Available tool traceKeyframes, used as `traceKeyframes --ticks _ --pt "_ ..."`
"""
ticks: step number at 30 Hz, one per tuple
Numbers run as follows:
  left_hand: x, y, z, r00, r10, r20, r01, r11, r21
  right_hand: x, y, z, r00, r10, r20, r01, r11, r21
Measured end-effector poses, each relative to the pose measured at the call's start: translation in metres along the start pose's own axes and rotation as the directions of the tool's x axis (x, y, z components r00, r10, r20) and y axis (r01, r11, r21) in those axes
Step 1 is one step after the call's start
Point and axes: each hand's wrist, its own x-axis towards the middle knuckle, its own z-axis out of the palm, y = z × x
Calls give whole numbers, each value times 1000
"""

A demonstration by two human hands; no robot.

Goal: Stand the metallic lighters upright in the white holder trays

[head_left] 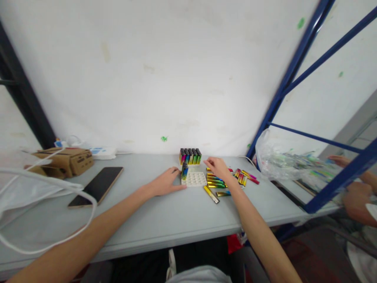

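White plastic tray with round hollows (pixel 196 179): I see it flat on the grey table (pixel 141 226)
Standing multicoloured metallic lighters (pixel 184 173): upright at the tray's left end
Black-topped multicoloured lighter block (pixel 190 157): upright, behind the tray
Loose shiny multicoloured lighters (pixel 216 181): lying to its right
Left hand (pixel 165 182): thumb and fingers spread wide at the tray's left edge
Right hand (pixel 218 167): over the loose lighters, fingers bunched; I cannot tell whether it holds 1
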Motion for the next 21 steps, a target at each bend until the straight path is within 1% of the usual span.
traceKeyframes --ticks 2,3,6,7,8,11,14,16,17,19,21 --pt "0 0 -1 1000 1 0 -1 1000 0 -1 18 -5 996 83 25 -80 992 -96" --pt "0 1 -1 1000 1 -2 -1 1000 0 -2 25 -5 993 102 67 -92 987 -135" --pt "0 2 -2 1000 -3 0 3 1000 7 -4 39 -1 966 94 242 -46 979 -197" --pt "0 2 -2 1000 -6 4 6 1000 11 -4 41 1 960 86 267 -33 979 -200" --pt "0 2 -2 1000 -8 10 8 1000 14 -4 43 4 960 84 267 -30 980 -198" --pt "-1 3 -3 1000 -8 15 8 1000 13 -3 42 9 984 85 160 -58 985 -163" --pt "-1 2 -3 1000 0 8 0 1000 -3 -1 36 8 997 74 -4 -74 997 -34" --pt "-2 1 -3 1000 3 6 -3 1000 -5 1 31 3 989 93 -115 -81 991 105" --pt "-2 1 -3 1000 5 4 -5 1000 -5 2 27 1 983 105 -153 -79 982 172" --pt "-2 0 -3 1000 10 0 -10 1000 -10 3 21 -3 973 112 -200 -57 963 264" --pt "-2 0 -3 1000 13 -3 -13 1000 -20 3 13 -3 968 100 -230 -24 951 309"
